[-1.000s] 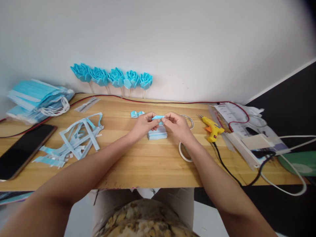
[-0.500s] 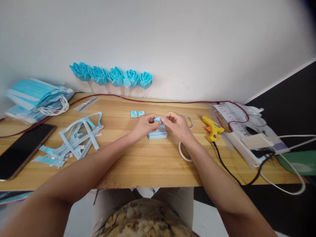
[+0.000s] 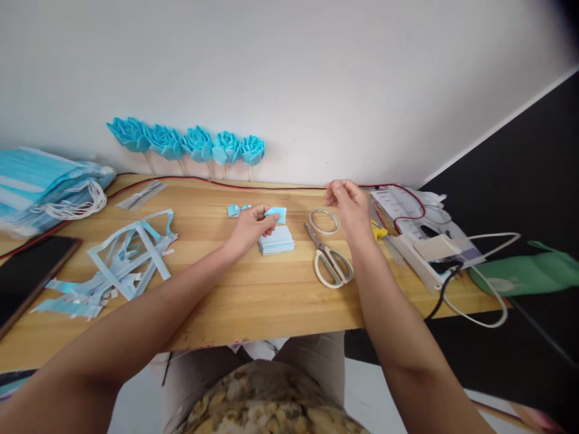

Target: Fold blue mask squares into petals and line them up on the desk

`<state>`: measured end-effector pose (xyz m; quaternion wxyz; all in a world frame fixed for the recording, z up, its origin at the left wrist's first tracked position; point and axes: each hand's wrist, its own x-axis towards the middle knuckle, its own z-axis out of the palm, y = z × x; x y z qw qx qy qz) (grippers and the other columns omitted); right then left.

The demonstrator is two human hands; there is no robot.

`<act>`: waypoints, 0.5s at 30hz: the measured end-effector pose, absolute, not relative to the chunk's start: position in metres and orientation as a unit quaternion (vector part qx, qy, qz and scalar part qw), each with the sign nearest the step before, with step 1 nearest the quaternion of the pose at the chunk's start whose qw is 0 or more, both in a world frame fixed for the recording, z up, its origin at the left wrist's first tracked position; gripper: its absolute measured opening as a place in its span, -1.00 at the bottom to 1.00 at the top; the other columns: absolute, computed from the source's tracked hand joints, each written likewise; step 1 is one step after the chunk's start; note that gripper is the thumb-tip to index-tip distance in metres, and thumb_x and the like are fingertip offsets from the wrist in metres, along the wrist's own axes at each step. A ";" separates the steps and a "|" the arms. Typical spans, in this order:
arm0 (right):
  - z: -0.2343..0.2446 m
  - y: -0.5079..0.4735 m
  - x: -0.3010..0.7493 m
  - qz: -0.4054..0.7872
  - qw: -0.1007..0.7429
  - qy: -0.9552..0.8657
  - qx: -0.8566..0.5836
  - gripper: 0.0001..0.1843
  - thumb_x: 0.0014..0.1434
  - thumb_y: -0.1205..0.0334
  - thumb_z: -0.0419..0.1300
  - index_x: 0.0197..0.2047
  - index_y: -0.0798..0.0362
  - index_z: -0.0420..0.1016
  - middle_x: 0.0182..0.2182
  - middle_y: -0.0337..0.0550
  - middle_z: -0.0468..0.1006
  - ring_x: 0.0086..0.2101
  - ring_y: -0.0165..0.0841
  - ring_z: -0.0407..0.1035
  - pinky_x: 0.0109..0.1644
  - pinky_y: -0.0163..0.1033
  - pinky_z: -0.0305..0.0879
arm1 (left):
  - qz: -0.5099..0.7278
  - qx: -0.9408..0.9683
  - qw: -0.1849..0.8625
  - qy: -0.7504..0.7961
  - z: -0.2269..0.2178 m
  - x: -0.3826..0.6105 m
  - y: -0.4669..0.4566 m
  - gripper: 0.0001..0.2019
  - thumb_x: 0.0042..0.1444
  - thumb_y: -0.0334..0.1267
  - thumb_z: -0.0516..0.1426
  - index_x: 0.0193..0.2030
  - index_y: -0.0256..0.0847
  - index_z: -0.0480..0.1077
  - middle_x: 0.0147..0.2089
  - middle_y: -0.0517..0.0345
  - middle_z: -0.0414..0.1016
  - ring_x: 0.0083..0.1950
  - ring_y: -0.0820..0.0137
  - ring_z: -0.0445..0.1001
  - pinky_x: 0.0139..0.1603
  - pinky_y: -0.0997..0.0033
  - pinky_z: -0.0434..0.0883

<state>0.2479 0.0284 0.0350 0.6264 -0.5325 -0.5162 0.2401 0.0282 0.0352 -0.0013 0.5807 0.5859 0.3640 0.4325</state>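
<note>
In my left hand (image 3: 251,230) a small folded piece of light-blue mask fabric (image 3: 277,215) is pinched between thumb and fingers. Just below it lies a stack of pale fabric pieces (image 3: 277,241). My right hand (image 3: 350,208) is raised to the right, thumb and fingertips together; whatever they may hold cannot be made out. Beneath and left of it a narrow tape roll (image 3: 324,221) lies flat. Scissors (image 3: 329,256) with white handles rest nearer me. Two small folded blue pieces (image 3: 234,210) sit behind my left hand.
Blue fabric flowers (image 3: 198,144) on sticks lean against the wall. Cut strips (image 3: 131,256), a phone (image 3: 34,274) and bagged masks (image 3: 40,187) are at left. On the right are a partly hidden yellow glue gun (image 3: 379,229), a power strip (image 3: 414,259) and cables.
My right hand has left the folded piece and moved right and up, uncovering the scissors. My left hand keeps the piece. The view has turned slightly right.
</note>
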 end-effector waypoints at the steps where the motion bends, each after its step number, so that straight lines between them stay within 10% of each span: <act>1: 0.038 0.029 0.250 0.229 0.618 -0.526 -0.537 -0.74 0.14 0.04 0.18 -0.40 0.06 0.49 -0.53 -0.29 0.44 -0.54 -0.51 0.27 -0.41 -0.38 0.25 | 0.433 0.586 0.581 0.363 -0.001 0.028 0.035 -0.78 0.01 -0.18 0.18 -0.51 -0.23 0.28 -0.59 0.27 0.33 -0.56 0.55 0.26 -0.50 0.52 0.23; 10: 0.024 0.001 0.268 0.136 0.260 -0.707 -0.644 -0.78 0.16 0.14 0.14 -0.28 0.03 0.58 -0.39 -0.23 0.61 -0.38 -0.34 0.44 -0.31 -0.28 0.27 | 0.450 0.576 0.580 0.360 0.002 0.029 0.034 -0.79 0.01 -0.19 0.17 -0.51 -0.24 0.28 -0.59 0.26 0.33 -0.57 0.56 0.25 -0.51 0.53 0.22; 15: 0.004 -0.025 0.270 0.120 0.204 -0.707 -0.666 -0.78 0.14 0.19 0.18 -0.16 -0.02 0.58 -0.24 -0.18 0.64 -0.27 -0.26 0.51 -0.18 -0.18 0.37 | 0.454 0.575 0.578 0.360 0.002 0.028 0.034 -0.79 0.01 -0.21 0.17 -0.52 -0.24 0.27 -0.59 0.26 0.32 -0.57 0.57 0.24 -0.52 0.54 0.21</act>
